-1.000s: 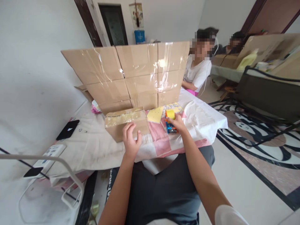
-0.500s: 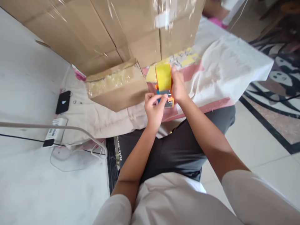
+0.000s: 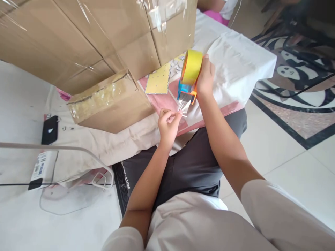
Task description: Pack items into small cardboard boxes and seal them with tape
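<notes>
Tension should be even: left hand point(image 3: 168, 126) pinching clear film strip point(image 3: 186, 106), right hand point(image 3: 205, 79) closed round blue-orange plastic tape dispenser point(image 3: 185, 88).

Tape dispenser point(image 3: 186, 88): smooth plastic, I'd say
Tape end point(image 3: 186, 105): clear, glossy film
Carton point(image 3: 117, 113): matt cardboard
Tablecloth point(image 3: 230, 66): matt, creased cloth
</notes>
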A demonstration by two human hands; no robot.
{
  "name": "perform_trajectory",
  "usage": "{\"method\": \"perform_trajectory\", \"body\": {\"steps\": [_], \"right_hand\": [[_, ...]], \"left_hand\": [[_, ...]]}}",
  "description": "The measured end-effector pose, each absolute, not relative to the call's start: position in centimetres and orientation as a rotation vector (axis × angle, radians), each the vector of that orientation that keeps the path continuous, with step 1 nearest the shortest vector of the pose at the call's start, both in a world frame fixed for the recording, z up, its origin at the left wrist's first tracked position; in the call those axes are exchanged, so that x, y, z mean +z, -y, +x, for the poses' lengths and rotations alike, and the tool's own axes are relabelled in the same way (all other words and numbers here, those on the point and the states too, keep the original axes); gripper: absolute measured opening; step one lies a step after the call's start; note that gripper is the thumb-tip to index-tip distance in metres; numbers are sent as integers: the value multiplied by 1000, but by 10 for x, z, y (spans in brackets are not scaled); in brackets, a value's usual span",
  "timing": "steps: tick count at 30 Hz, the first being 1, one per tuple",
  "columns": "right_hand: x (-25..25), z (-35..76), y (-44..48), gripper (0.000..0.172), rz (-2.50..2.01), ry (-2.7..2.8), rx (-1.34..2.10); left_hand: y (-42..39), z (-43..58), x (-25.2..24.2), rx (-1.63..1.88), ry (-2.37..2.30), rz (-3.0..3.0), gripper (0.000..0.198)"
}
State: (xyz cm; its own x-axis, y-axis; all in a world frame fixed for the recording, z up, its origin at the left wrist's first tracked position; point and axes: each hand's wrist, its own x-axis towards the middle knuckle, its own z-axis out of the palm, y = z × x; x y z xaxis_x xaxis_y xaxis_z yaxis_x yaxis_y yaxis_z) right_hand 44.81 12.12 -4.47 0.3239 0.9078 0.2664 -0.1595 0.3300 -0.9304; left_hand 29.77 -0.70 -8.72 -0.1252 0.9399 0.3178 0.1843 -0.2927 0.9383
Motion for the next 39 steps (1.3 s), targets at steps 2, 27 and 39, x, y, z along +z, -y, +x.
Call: {"method": "perform_trajectory", "body": {"steps": [2, 27, 39], "right_hand": [[-38, 452, -115, 46, -944, 874, 798], [-23, 441, -91, 53, -921, 716, 751], [-38, 458, -76, 53, -991, 1019, 489]], "left_hand": [[7, 292, -85, 1445, -1284, 1652, 26], [20, 293, -71, 1327, -1352, 1644, 47], [26, 300, -71, 1354, -1265, 1549, 47]]}}
